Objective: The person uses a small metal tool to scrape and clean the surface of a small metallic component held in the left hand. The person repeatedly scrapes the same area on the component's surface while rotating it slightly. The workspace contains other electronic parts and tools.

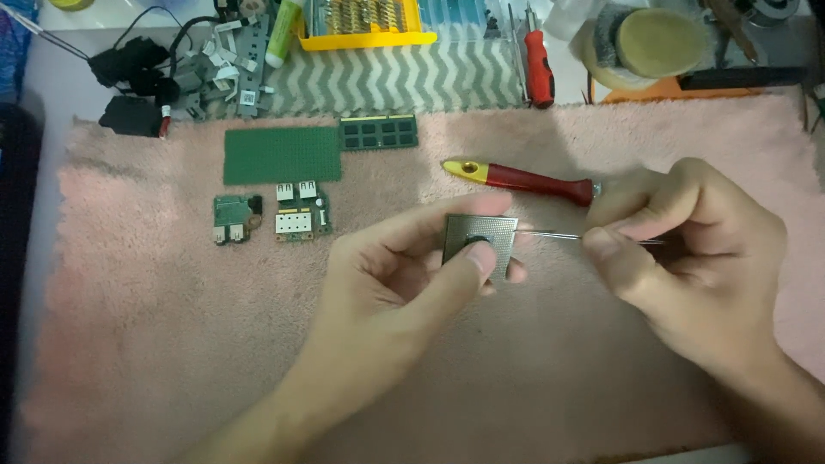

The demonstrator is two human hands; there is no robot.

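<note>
Both hands, left (404,266) and right (687,249), are bare, forearms unsleeved.

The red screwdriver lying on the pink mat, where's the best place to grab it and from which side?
Grip the red screwdriver around its red handle, coming down from above. It lies flat and almost level on the pink mat, its yellow end pointing left; its right end sits close behind the right hand, so approach nearer the yellow end.

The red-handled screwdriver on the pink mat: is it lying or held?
Lying: the red-handled screwdriver rests flat on the pink mat, no hand gripping it.
</note>
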